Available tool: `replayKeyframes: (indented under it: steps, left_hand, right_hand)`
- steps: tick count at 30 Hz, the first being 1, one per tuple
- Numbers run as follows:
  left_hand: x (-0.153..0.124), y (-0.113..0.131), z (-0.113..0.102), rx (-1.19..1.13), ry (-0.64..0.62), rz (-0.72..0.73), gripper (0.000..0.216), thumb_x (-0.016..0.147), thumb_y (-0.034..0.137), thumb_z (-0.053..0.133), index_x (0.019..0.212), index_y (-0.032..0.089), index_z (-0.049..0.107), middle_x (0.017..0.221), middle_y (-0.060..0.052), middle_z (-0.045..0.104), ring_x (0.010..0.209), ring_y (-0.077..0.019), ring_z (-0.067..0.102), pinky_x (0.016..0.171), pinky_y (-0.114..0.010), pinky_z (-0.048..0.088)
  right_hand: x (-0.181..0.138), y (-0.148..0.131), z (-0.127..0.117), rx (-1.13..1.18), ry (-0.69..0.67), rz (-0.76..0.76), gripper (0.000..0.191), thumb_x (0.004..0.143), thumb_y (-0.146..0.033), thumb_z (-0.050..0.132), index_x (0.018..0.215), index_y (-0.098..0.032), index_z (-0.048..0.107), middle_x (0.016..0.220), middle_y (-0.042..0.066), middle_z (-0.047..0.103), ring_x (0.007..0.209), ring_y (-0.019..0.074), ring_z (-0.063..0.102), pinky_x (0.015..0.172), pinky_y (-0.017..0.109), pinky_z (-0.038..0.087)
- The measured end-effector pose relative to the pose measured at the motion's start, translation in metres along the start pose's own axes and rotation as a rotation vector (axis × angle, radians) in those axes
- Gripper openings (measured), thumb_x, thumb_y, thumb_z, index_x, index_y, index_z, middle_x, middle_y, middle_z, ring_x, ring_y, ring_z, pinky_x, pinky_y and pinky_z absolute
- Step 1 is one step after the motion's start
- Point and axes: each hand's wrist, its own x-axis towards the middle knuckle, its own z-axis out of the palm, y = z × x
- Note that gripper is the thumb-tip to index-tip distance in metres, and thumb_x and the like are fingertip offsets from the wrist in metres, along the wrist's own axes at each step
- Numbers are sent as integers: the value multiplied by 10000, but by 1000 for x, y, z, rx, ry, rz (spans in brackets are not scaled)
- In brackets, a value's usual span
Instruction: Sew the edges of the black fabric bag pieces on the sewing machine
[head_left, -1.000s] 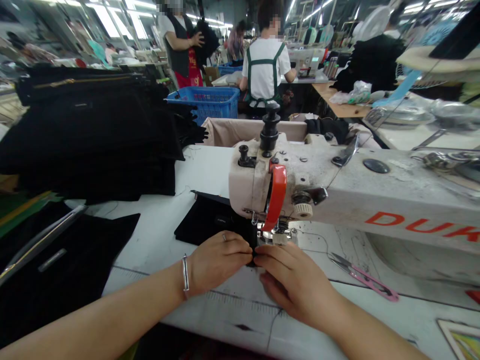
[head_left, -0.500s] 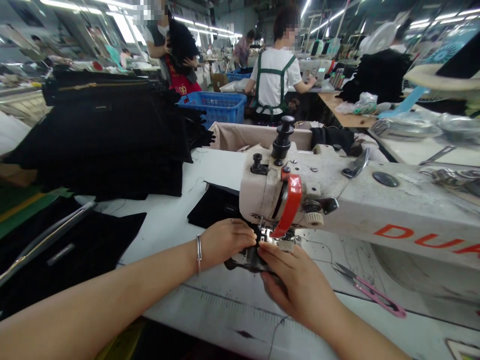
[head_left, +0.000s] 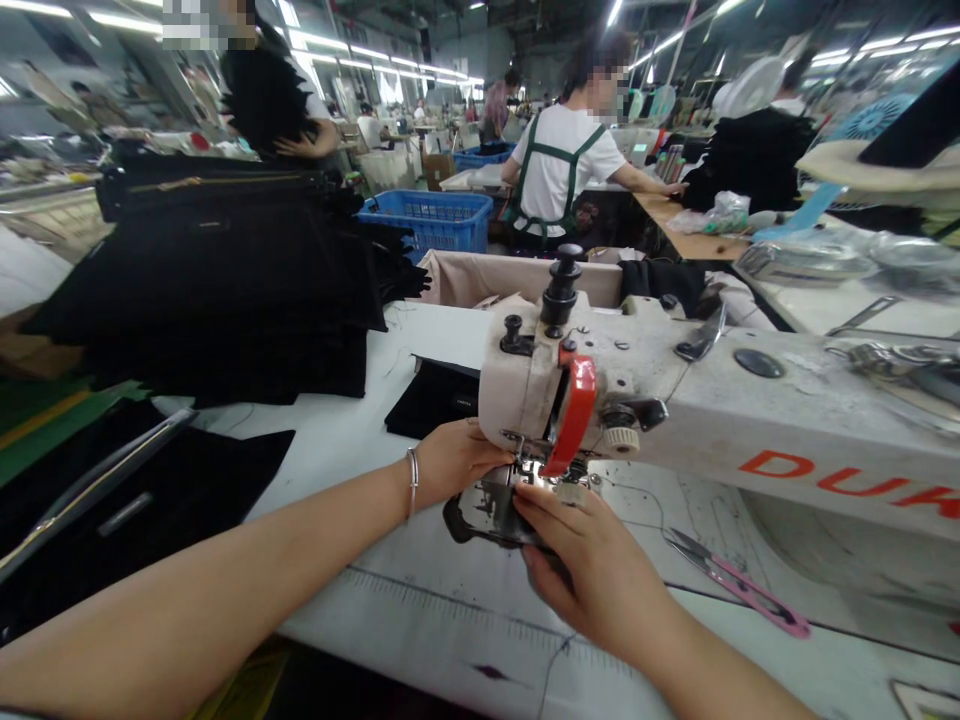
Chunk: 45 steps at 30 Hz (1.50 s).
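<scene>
Both hands at the needle of the sewing machine (head_left: 675,400), working a small black piece (head_left: 480,515).
Left hand (head_left: 454,460) sits left of the needle, fingers tucked under the machine head, grip state can't tell. Right hand (head_left: 592,570) in front of the needle, fingertips pinching the piece's near edge. Piece lies on the worktop (head_left: 337,440) under the presser foot. Pink snips (head_left: 739,580) right of the needle. Black fabric stack (head_left: 217,290) far left of the machine.
</scene>
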Motion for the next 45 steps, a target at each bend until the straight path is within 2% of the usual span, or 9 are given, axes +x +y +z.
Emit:
replayKeyframes:
  steps: [7,13,19,27,31,35,37,41,45]
  left_hand:
    - [2,12,-17,-21,-28,18,191,957,175,538,1059,168,699,1120,-53,694,1072,-209,621,975,-332,501]
    - [-1,44,-43,-101,-232,-18,210,877,87,625,1077,141,662,1090,-80,661,1003,-204,635,948,-334,518]
    - [-24,61,-37,-41,-175,-21,398,888,105,599,1279,137,534,1320,-125,555,1260,-245,505,1072,-433,466]
    - [-22,49,-28,-95,-142,-16,383,900,103,581,1280,106,530,1345,-139,556,1310,-229,482,1116,-429,442]
    - [-23,44,-39,-157,-233,-72,475,884,130,630,1344,136,512,1425,-151,493,1361,-234,436,1137,-438,414]
    - [-52,87,-60,-194,-343,-134,765,742,444,811,1387,175,500,1483,-156,420,1380,-315,400,1118,-490,427]
    - [-73,116,-60,-161,-363,-102,781,745,432,810,1410,207,468,1494,-124,415,1379,-312,402,1127,-497,420]
    - [-105,145,-44,-144,-111,-61,348,954,127,497,1296,160,554,1362,-99,566,1338,-224,465,1112,-411,458]
    - [-112,142,-34,-272,101,-219,272,1001,148,427,1205,180,606,1246,-63,643,1226,-140,563,1081,-280,483]
  right_hand:
    - [0,1,1,21,33,-16,418,887,-174,545,1305,-156,544,1324,120,575,1158,319,525,946,556,502]
    - [-2,-1,3,-23,41,-22,451,918,-188,530,1366,-144,505,1244,150,606,1140,318,534,933,548,503]
    - [-2,0,3,-27,57,-47,391,901,-161,545,1289,-191,577,1214,122,606,1099,298,549,917,523,502]
    - [-2,-1,2,-33,0,-28,425,910,-169,536,1335,-174,546,1207,126,587,1081,299,530,908,515,488]
    - [-2,2,3,-21,4,-24,438,913,-180,543,1351,-175,537,1189,138,591,1111,310,522,919,529,485]
    - [-5,2,-8,91,-1,-22,353,918,-157,548,1262,-206,608,1214,103,605,1116,274,536,948,486,485]
    - [-10,-3,-19,138,-46,-13,281,922,-152,561,1175,-227,657,1189,69,630,1090,253,555,952,457,484]
    - [-30,-28,-31,211,-90,29,184,942,-157,559,1029,-244,696,1105,34,660,1021,226,574,920,415,480]
    - [-50,-57,-14,292,11,85,131,952,-149,543,936,-213,655,996,34,652,921,199,564,824,362,476]
